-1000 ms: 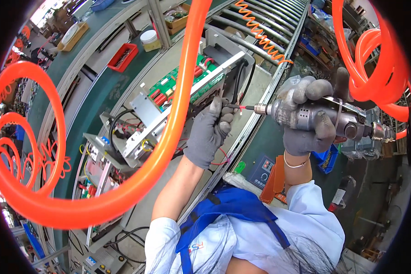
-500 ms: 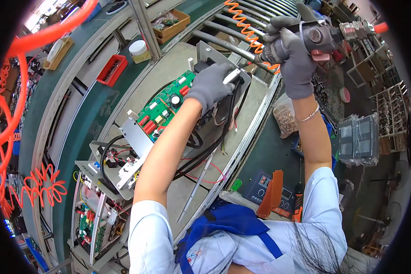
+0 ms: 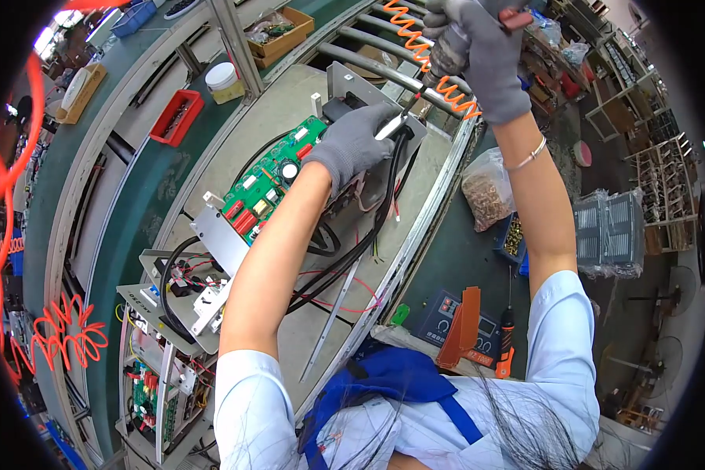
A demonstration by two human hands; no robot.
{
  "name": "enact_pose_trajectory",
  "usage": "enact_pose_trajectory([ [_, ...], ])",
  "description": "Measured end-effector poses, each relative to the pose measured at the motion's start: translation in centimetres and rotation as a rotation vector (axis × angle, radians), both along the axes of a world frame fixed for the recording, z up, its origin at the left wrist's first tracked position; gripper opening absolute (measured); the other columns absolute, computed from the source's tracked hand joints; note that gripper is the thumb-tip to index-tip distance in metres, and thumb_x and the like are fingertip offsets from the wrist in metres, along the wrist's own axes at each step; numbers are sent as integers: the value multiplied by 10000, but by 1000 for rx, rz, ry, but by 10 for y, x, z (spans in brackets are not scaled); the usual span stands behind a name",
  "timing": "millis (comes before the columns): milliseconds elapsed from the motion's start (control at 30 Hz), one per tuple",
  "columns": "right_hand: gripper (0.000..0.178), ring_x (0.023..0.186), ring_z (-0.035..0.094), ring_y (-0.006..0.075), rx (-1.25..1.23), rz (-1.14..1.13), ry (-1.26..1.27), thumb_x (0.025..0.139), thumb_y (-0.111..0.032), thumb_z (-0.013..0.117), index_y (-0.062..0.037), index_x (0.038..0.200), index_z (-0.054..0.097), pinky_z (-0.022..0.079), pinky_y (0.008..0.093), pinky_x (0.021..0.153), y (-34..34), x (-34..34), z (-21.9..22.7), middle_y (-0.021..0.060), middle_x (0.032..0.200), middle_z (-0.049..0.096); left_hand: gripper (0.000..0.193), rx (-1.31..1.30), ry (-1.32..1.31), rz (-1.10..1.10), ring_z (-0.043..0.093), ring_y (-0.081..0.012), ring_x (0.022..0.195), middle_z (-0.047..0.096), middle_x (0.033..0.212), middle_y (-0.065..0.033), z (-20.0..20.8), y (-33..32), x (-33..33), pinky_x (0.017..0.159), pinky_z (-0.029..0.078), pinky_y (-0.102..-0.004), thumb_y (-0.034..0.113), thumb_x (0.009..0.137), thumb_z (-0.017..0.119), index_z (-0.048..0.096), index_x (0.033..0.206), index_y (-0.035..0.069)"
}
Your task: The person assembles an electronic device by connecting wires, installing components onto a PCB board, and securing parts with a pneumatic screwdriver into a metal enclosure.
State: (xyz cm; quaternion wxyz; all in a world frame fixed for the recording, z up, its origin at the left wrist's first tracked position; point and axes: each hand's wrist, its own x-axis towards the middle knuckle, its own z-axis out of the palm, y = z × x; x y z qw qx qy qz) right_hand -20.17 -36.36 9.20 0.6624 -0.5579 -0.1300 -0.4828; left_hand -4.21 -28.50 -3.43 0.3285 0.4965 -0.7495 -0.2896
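Observation:
My right hand [image 3: 489, 59], in a grey glove, is closed around a dark power screwdriver [image 3: 449, 53]. Its slim shaft slants down to the end panel of an open metal chassis [image 3: 415, 139]. At that panel my gloved left hand [image 3: 355, 145] has its fingers closed beside a small shiny white piece [image 3: 392, 127], in line with the shaft; whether they touch is unclear. Thick black cables [image 3: 385, 205] leave the panel next to this hand. Below the left wrist lies a green circuit board [image 3: 278, 174] with red and white parts, partly covered by my forearm.
Metal rollers [image 3: 352, 59] lie beyond the chassis. An orange coiled hose [image 3: 406, 31] hangs by the screwdriver. A second open unit [image 3: 172, 290] stands nearer, at left. On the right are a bag of small parts [image 3: 487, 196], a blue bin [image 3: 511, 239] and an orange-black screwdriver [image 3: 507, 337].
My right hand and the power screwdriver have shifted left and farther away, bringing the shaft to the panel beside my left hand. The left hand stays at the panel. The whole view has shifted slightly.

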Motion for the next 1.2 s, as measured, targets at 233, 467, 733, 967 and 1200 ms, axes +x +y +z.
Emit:
enact_pose_trajectory([
  [233, 161, 453, 513, 103, 194, -842, 439, 826, -153, 576, 0, 809, 620, 390, 236, 404, 11, 4, 6, 50, 622, 591, 555, 50, 22, -15, 569, -337, 1108, 602, 1185, -193, 0, -1, -10, 983, 430, -363, 175, 719, 615, 526, 1249, 33],
  [467, 102, 512, 553, 102, 82, -744, 424, 818, -128, 591, -28, 808, 607, 419, 227, 440, 22, 24, 11, 44, 657, 603, 518, -5, -2, 37, 590, -338, 1070, 623, 1137, -191, 8, 6, -4, 960, 445, -372, 214, 732, 643, 547, 1207, 32],
  [733, 364, 750, 520, 108, -297, -692, 532, 930, -209, 418, 28, 1176, 543, 460, 264, 610, 85, 2, 49, 78, 939, 559, 337, 29, 341, 100, 606, -205, 968, 598, 1122, -176, -26, 112, -14, 810, 503, -298, 69, 858, 486, 510, 1155, -88],
  [967, 473, 805, 513, 186, 123, -38, 209, 828, -287, 494, 37, 1172, 516, 454, 300, 632, 206, 34, 17, 154, 976, 550, 455, 484, 1371, 311, 535, -252, 1176, 457, 1321, -251, -28, 315, 1, 999, 475, -298, 62, 935, 432, 322, 1328, -137],
  [1200, 684, 819, 440, 183, 224, 6, 26, 755, -210, 546, 9, 1374, 356, 422, 296, 614, 295, 51, 3, 106, 992, 559, 438, 341, 1413, 634, 661, -238, 949, 595, 1116, -218, -1, 391, 22, 735, 587, -261, 250, 974, 509, 441, 1272, -64],
])
